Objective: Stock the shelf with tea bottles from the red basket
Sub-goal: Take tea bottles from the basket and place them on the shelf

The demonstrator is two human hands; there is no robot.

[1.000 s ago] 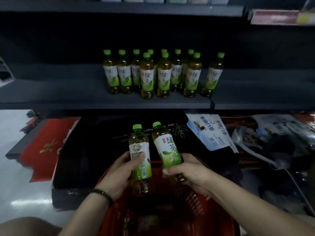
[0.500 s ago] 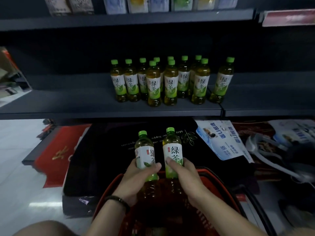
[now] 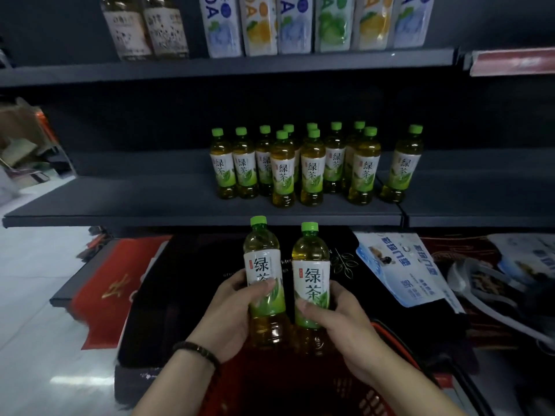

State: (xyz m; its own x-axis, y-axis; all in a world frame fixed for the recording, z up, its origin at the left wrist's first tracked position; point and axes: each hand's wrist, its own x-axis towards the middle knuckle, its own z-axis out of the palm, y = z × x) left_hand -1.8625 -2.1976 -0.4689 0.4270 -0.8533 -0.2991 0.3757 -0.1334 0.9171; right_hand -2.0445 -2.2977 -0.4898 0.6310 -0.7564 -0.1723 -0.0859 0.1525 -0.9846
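At the far left a cardboard box (image 3: 21,130) sits beyond the end of the dark shelf (image 3: 120,202). Below it, a red mat (image 3: 111,289) with a gold character lies beside the pale floor. On the upper shelf (image 3: 228,67) stand two brown-labelled bottles (image 3: 144,28), then six white drink cartons (image 3: 295,25) in a row.

The left hand (image 3: 234,313), with a dark beaded bracelet (image 3: 198,351) on its wrist, is wrapped around one green tea bottle, the left-hand bottle (image 3: 264,274). The thumb crosses the label and the bottle is upright. Just beside it, nearly touching, the right hand (image 3: 339,325) clasps a second, the right-hand bottle (image 3: 311,280), with its thumb on the lower label. This bottle is also upright and its cap is slightly lower. Both bottles are held above the red basket (image 3: 372,402), below and in front of the edge of the dark shelf.

On that shelf stand eleven green tea bottles (image 3: 312,172) with green caps. Ten are clustered in two loose rows and one stands apart at the right (image 3: 402,166).

Under the shelf, right of the hands, lies a blue-and-white packet (image 3: 399,271), with more packaged goods beyond it that are too dim to name. A red strip (image 3: 510,61) marks the shelf edge at the upper right.
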